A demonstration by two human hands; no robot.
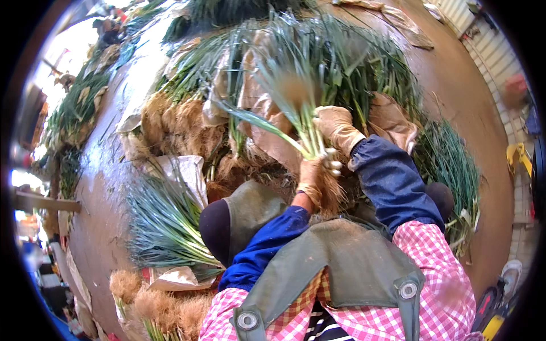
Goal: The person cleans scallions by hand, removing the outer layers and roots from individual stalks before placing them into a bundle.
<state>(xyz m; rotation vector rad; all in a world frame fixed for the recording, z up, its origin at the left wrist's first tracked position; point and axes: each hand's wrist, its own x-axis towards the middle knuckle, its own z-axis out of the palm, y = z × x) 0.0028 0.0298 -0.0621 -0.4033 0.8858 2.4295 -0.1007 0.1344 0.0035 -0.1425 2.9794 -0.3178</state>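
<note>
My left hand (310,177), in a tan glove, is closed around a bunch of green onions (307,133) just above the roots. White bulb ends (333,162) show beside its fingers, and brown roots (331,193) hang below. The green leaves fan up and away from me, with one leaf bent out to the left. At the right side of the stalks is my right hand (338,129), also gloved, its fingers curled in beside the leaves. Whatever its fingertips grip is hidden.
A large heap of green onions (364,62) on sacking lies in front of me, roots (182,128) showing at its left. More bundles lie by my left knee (165,219) and at the right (449,170). Brown floor (483,113) surrounds them. A yellow tool (518,158) stands far right.
</note>
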